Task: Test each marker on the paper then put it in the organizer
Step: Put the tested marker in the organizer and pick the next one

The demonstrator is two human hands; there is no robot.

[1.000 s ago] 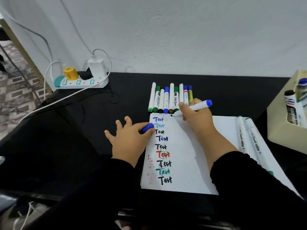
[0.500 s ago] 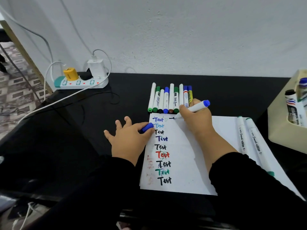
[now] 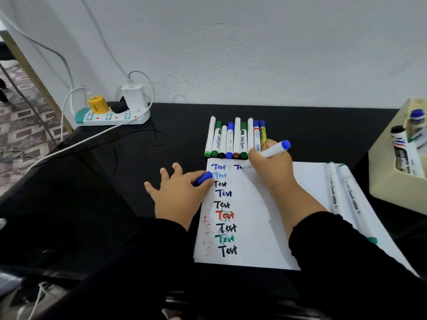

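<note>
Black table [image 3: 323, 125]: right grip [image 3: 271, 168] around marker [image 3: 269, 153]

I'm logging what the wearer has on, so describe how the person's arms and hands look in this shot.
Both arms are covered by long black sleeves, plain, with no visible markings; the left sleeve and right sleeve end at the wrists. The left hand and right hand are bare: no gloves, rings or watch show.

Marker row [image 3: 235, 139] just beyond paper [image 3: 261, 227]
</note>
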